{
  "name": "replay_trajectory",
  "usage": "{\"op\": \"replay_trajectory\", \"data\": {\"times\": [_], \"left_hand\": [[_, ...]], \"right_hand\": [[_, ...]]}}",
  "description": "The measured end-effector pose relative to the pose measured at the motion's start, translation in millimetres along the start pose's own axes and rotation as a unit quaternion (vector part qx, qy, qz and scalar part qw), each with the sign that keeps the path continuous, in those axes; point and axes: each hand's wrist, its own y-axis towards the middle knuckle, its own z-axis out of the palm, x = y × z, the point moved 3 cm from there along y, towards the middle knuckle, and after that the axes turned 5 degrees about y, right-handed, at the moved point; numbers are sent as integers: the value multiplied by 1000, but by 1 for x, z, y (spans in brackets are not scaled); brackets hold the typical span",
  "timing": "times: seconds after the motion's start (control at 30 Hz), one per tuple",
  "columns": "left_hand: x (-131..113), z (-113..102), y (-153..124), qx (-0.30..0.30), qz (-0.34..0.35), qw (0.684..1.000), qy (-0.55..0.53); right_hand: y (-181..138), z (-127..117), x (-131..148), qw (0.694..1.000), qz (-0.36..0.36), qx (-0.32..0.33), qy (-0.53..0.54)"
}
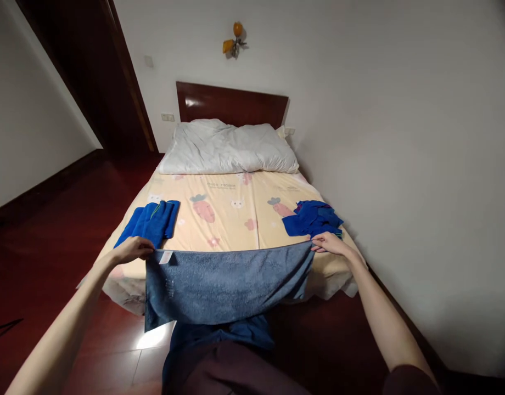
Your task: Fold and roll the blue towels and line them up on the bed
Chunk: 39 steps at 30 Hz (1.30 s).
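I hold a grey-blue towel [223,288] stretched out flat in the air at the foot of the bed [231,211]. My left hand [131,249] pinches its top left corner, beside a small white label [166,257]. My right hand [329,243] pinches the top right corner. The towel hangs down in front of my legs. A folded stack of bright blue towels [153,220] lies on the bed's left side, just beyond my left hand. A loose heap of blue cloths [312,218] lies on the right side, just beyond my right hand.
The bed has a yellow cartoon-print sheet and a white duvet [228,148] bunched at the dark wooden headboard [231,104]. A white wall runs close along the bed's right side. Dark red floor [50,252] lies to the left, with a dark doorway [91,77] beyond.
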Motion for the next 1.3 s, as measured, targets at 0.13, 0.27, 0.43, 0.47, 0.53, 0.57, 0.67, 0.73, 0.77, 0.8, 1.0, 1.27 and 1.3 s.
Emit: {"op": "replay_trajectory", "data": {"times": [0.13, 0.27, 0.43, 0.47, 0.53, 0.57, 0.67, 0.73, 0.77, 0.8, 1.0, 1.27, 1.3], "left_hand": [[-37, -32, 52, -134, -27, 991, 14], [-73, -68, 72, -347, 21, 937, 31], [-76, -73, 74, -510, 83, 856, -14], [-71, -67, 76, -511, 86, 855, -21], [-58, -48, 83, -499, 85, 862, -31], [-50, -36, 87, -487, 82, 869, -34], [-22, 9, 102, -436, 65, 897, -35], [-2, 42, 112, -387, 44, 920, -31], [8, 58, 115, -361, 30, 932, -28], [16, 74, 118, -335, 17, 942, -23], [49, 144, 118, -219, -20, 975, 34], [69, 177, 107, -176, -48, 983, 16], [71, 179, 104, -175, -44, 983, 16]], "right_hand": [[54, -16, 27, 990, -39, -110, -75], [79, -42, 56, 940, -119, -279, -155], [74, -48, 57, 888, -245, -362, -144], [72, -44, 51, 884, -259, -362, -143], [70, -31, 34, 887, -264, -352, -142], [70, -23, 24, 893, -256, -342, -143], [74, 9, -12, 919, -210, -304, -138], [78, 33, -38, 936, -174, -278, -129], [80, 45, -52, 943, -155, -267, -124], [81, 57, -65, 949, -134, -258, -119], [74, 101, -140, 967, -43, -219, -123], [51, 106, -189, 962, -18, -193, -193], [48, 107, -192, 960, -19, -193, -204]]}}
